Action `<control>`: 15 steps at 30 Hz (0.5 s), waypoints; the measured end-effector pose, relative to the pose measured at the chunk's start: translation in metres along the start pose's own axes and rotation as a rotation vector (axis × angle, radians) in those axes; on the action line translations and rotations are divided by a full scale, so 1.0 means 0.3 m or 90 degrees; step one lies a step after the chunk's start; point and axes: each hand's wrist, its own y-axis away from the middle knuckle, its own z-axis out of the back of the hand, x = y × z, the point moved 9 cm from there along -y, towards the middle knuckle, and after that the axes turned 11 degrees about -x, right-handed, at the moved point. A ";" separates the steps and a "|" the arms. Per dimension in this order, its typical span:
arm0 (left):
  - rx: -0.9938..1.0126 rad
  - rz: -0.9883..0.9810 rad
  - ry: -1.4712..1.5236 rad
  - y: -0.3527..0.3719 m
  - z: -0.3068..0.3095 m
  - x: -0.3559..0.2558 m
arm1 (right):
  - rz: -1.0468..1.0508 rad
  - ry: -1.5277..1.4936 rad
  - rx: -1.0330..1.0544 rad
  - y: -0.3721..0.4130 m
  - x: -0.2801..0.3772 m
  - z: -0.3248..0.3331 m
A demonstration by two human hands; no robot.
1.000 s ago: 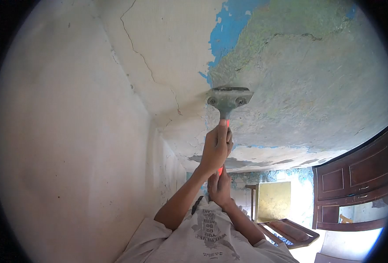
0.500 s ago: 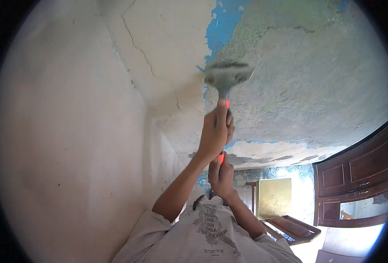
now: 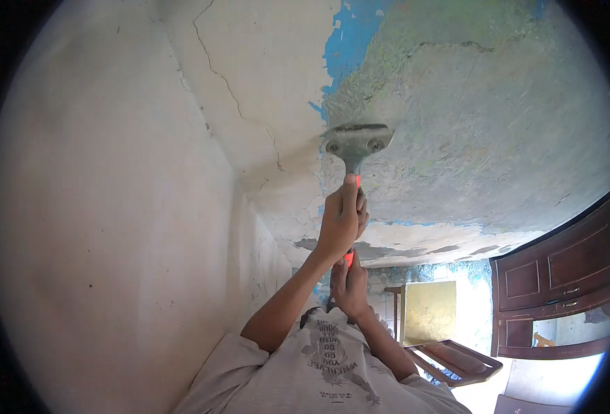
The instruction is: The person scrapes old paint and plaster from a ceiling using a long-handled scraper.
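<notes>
Left hand [image 3: 342,217] and right hand [image 3: 350,286]: clamped on scraper [image 3: 355,146], left nearer its metal head | Scraper head: at patchy wall [image 3: 456,131], near blue paint [image 3: 350,41].

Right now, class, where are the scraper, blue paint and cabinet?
Scraper [image 3: 354,148]: head view, on its metal head.
Blue paint [image 3: 350,47]: head view, upper patch.
Cabinet [image 3: 582,263]: head view, on a door.

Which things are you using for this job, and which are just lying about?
In use:
- scraper
- left hand and right hand, both on its handle
- patchy painted surface

Seemingly just there:
- brown cabinet
- yellowish panel
- brown wooden frame
</notes>
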 end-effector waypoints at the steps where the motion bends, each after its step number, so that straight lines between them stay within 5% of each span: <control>1: -0.005 0.001 0.006 0.002 0.003 0.013 | 0.031 -0.004 -0.014 -0.004 -0.004 0.002; 15: -0.008 -0.007 0.021 -0.007 0.010 -0.004 | 0.054 0.003 -0.012 -0.007 0.020 -0.006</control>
